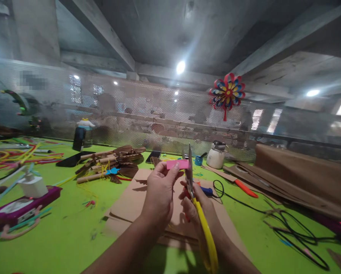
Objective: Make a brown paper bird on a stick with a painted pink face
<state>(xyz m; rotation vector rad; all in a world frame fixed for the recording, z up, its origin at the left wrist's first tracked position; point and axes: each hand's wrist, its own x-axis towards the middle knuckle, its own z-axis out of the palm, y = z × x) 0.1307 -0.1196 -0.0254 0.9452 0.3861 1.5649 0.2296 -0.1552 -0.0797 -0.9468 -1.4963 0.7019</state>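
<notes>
Between the thumb and fingers of my left hand [162, 186] is a small pink strip [177, 164], held level above the table. My right hand [200, 209] grips a pair of scissors [189, 171] with a yellow handle, its blades pointing up. The right end of the strip meets the blades; whether it lies between them I cannot tell. Beneath both hands lie sheets of brown paper [124, 205]. Just beyond my right hand, a tool with a blue handle [207, 191] and a black cord is partly hidden.
Bundles of brown paper rolls [110, 161] lie left of centre. A purple power strip [24, 207] with a white plug stands at left. On the right are a knife with an orange handle [246, 188], a coiled black cable [298, 236] and folded brown paper [301, 179]. A white jar [216, 155] stands behind.
</notes>
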